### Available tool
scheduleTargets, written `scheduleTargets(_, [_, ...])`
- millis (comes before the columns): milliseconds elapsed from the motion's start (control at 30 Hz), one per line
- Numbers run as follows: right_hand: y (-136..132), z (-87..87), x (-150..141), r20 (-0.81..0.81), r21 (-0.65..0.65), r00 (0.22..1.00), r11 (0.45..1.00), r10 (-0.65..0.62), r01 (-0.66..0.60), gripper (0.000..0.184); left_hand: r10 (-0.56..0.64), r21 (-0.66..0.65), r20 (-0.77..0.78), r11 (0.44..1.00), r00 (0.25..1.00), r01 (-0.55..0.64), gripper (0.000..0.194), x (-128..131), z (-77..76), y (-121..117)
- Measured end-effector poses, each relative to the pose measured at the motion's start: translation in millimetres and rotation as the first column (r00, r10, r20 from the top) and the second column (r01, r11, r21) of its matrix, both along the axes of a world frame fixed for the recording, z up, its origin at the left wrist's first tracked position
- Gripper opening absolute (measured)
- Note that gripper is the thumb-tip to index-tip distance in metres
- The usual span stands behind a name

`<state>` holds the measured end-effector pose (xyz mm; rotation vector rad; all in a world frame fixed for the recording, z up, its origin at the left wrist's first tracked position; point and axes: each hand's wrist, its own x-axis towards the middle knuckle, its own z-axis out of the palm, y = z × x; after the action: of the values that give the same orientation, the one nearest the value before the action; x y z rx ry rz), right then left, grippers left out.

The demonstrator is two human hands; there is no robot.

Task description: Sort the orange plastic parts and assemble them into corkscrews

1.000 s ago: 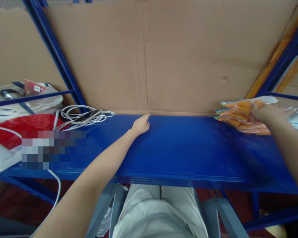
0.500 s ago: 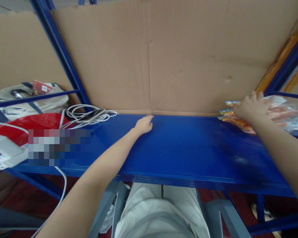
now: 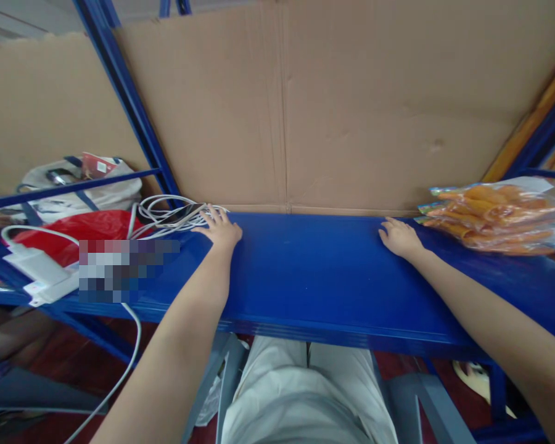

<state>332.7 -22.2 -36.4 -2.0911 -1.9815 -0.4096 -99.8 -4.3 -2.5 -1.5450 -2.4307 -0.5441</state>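
Note:
My left hand (image 3: 221, 228) has its fingers spread at the right end of a coil of white cable (image 3: 166, 213); the fingertips overlap the cable, and I cannot tell whether they touch it. Over the blue shelf (image 3: 296, 277), my right hand (image 3: 401, 237) rests with fingers stretched forward and nothing in them. Just right of it lies a pile of clear plastic packets (image 3: 494, 216) with orange contents, apart from the hand.
Brown cardboard (image 3: 342, 111) walls off the back. On the left are a red plastic bag (image 3: 102, 225), a canvas bag (image 3: 74, 191), a white power strip with a plug (image 3: 50, 280) and a blurred-out patch. Blue posts (image 3: 124, 92) frame the shelf.
My right hand has come off the packets and moved left onto the shelf. My left hand has moved left to the cable coil, its fingers now spread.

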Motion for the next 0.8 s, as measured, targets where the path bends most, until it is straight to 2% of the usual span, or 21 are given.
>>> scheduleTargets(67, [0,1.9,1,-0.02,-0.032,0.999,0.999,-0.025,0.024,0.051,0.051,-0.051,0.038,0.998,0.998,-0.049,0.073,-12,-5.3,-1])
scheduleTargets(167, [0,2.6,1,-0.033,-0.018,0.999,1.0,-0.013,0.012,0.049,0.066,-0.045,0.06,0.997,0.996,-0.063,0.078,-22,-8.6,-1])
scheduleTargets(367, [1,1.2,0,-0.066,-0.017,0.998,1.0,-0.021,0.02,0.049,0.084,0.029,0.066,0.996,0.994,-0.086,0.078,-47,-8.0,-8])
scheduleTargets(533, [4,0.0,4,-0.081,-0.005,0.997,1.0,-0.001,0.0,0.048,0.203,-0.039,0.119,0.979,0.972,-0.199,0.079,-72,-4.1,-20])
scheduleTargets(800, [0,4.0,0,-0.079,-0.043,0.996,0.999,-0.031,0.027,0.05,0.222,-0.065,0.141,0.974,0.965,-0.215,0.076,-71,-1.5,-24])
